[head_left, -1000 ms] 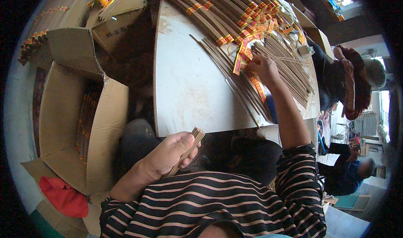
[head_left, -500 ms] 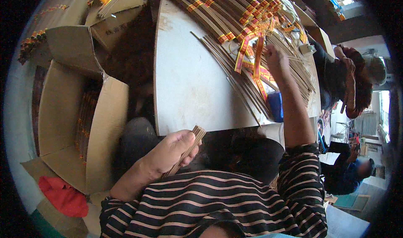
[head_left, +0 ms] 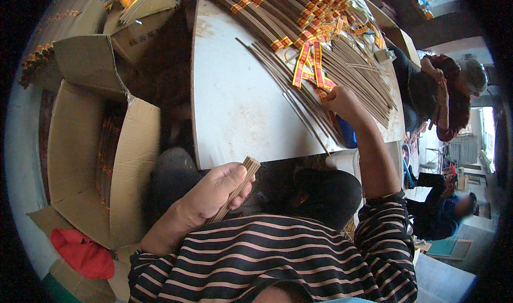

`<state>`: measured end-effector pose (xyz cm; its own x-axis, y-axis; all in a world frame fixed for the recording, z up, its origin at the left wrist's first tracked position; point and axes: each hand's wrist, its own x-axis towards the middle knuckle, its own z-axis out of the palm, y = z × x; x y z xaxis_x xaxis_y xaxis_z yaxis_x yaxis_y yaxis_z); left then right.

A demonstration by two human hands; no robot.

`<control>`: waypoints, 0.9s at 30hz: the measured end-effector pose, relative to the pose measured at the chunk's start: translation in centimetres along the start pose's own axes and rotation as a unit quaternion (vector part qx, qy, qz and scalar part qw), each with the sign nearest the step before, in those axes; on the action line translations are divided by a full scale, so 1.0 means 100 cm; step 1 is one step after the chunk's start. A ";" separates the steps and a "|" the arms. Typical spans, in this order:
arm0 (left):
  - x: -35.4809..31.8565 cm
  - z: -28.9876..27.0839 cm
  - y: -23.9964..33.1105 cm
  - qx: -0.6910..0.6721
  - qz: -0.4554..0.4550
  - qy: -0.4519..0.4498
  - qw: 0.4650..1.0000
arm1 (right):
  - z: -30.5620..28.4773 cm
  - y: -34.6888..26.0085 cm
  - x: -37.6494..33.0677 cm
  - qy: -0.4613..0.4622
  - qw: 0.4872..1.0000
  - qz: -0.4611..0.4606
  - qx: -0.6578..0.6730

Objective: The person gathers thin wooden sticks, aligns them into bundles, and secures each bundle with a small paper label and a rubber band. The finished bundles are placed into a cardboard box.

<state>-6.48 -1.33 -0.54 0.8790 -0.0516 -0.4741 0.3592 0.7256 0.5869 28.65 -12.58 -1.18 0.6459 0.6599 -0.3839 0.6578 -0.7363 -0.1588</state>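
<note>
My left hand is closed round a bundle of thin brown incense sticks, held tilted in front of my striped shirt. Over the right part of the white table, my right hand is closed in a pinch at the end of a red-and-yellow paper strip. Its fingertips are partly hidden. More strips lie to the left of that hand, crossing one another. Loose incense sticks spread beyond it, and a blue object sits below its wrist.
Banded incense bundles are piled at the table's far side. An open cardboard box with banded bundles inside stands at left, a red cloth by it. Other people are at the right. A white tub is below the table edge.
My right hand has come nearer, from above the loose sticks down to the paper strips, and pinches there. My left hand keeps its hold on the bundle. The view has shifted slightly.
</note>
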 end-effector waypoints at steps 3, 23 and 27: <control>-0.001 0.001 0.001 0.002 0.004 -0.007 1.000 | -0.006 -0.004 -0.004 -0.023 0.999 0.016 0.041; 0.000 0.003 -0.001 0.000 0.006 -0.010 1.000 | -0.004 0.012 0.007 0.107 0.958 -0.056 0.261; -0.003 0.008 -0.001 0.013 0.007 -0.011 1.000 | -0.011 0.009 -0.005 0.105 0.938 -0.062 0.326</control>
<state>-6.49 -1.98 0.06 0.8904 -0.0559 -0.4517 0.3545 0.7076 0.6112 29.33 -13.39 -0.11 0.6874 0.7110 -0.1481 0.4013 -0.5418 -0.7385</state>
